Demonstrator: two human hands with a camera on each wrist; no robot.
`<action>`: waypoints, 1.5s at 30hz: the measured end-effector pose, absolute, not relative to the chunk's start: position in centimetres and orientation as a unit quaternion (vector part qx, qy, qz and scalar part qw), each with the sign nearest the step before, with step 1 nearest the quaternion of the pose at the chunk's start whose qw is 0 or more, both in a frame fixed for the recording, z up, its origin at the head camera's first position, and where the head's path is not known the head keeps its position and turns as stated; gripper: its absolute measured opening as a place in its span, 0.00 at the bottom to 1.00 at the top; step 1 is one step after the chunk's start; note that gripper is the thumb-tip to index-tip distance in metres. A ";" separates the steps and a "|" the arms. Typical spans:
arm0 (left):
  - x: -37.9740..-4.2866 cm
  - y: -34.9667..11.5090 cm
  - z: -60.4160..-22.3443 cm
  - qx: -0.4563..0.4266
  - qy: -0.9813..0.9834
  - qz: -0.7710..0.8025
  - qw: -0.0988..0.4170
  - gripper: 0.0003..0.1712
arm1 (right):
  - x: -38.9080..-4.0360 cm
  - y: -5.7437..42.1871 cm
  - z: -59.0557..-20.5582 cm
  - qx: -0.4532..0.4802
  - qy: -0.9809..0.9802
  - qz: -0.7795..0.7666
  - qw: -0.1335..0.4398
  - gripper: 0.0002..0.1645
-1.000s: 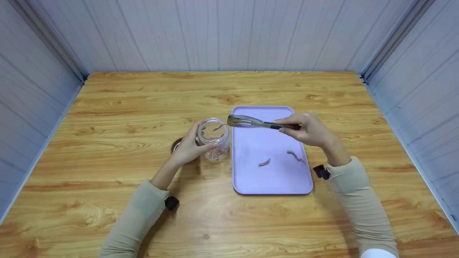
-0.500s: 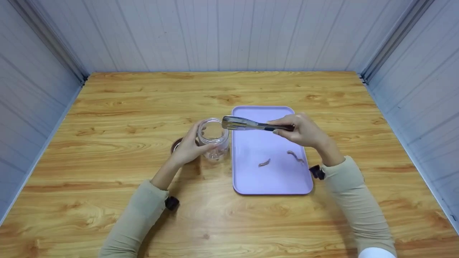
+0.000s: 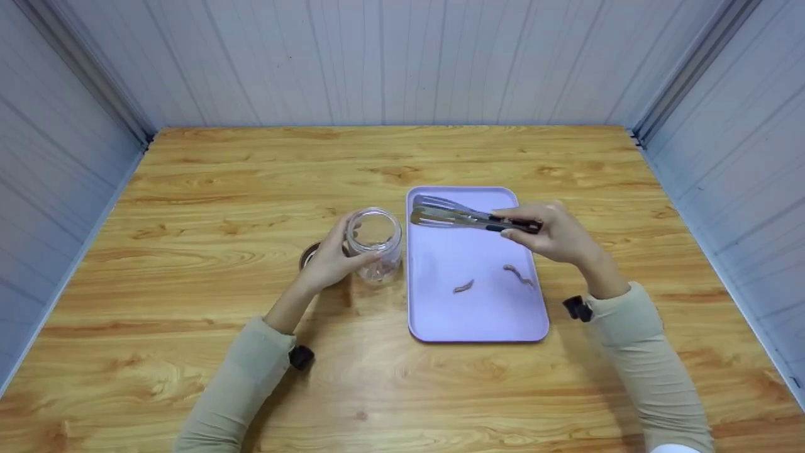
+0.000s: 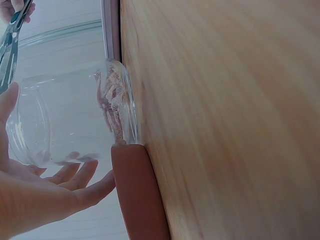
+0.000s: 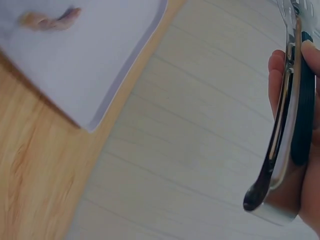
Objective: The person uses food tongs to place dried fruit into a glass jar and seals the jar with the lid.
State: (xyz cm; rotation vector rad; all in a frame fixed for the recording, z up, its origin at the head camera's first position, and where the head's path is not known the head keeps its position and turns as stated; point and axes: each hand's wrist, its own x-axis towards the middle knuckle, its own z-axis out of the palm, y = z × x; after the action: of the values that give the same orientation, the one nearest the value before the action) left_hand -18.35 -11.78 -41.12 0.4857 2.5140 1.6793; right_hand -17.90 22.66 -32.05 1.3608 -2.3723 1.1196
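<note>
My left hand (image 3: 330,259) grips a clear open jar (image 3: 377,264) standing on the table, thumb on the near side and fingers behind. In the left wrist view, several thin pinkish-brown wrinkled strips (image 4: 112,97) lie at the jar's bottom. My right hand (image 3: 553,233) pinches metal tongs (image 3: 453,215) with dark handles, held above the tray's far half. The tongs' slotted tips are spread apart, with nothing seen between them. Two similar strips lie on the purple tray (image 3: 440,321): a short one (image 3: 463,286) near the middle, a longer one (image 3: 517,274) by the right edge.
A reddish-brown lid (image 4: 139,192) lies on the wooden table (image 3: 251,189) left of the jar, mostly behind my left hand in the head view. The tray sits just right of the jar. Pale panel walls (image 3: 402,63) enclose the table's back and sides.
The strip held in the tongs over the jar mouth is gone from the tips. The tongs have moved right, away from the jar, and spread. My left hand and the jar stayed put.
</note>
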 end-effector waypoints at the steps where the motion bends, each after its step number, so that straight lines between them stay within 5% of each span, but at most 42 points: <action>1: -18.3 -11.8 -41.0 0.158 0.820 0.549 0.039 0.45 | -17.9 23.1 -32.2 0.453 -0.802 0.378 0.093 0.17; 12: -16.4 -11.1 -37.8 0.151 0.818 0.553 0.056 0.42 | -18.4 27.9 -35.9 0.399 -0.848 0.335 0.092 0.20; 33: -16.6 -11.2 -38.0 0.154 0.814 0.558 0.052 0.43 | -16.3 32.8 -40.1 0.333 -0.887 0.318 -0.032 0.20; 45: -16.6 -11.1 -38.0 0.155 0.819 0.550 0.051 0.43 | -14.5 31.0 -38.1 0.340 -0.870 0.346 -0.092 0.18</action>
State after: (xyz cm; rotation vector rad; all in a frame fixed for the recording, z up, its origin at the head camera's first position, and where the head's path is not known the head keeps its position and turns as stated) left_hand -16.57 -11.15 -38.00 0.4724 2.4928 1.6734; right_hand -14.50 30.99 -38.08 1.1361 -2.9043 1.1548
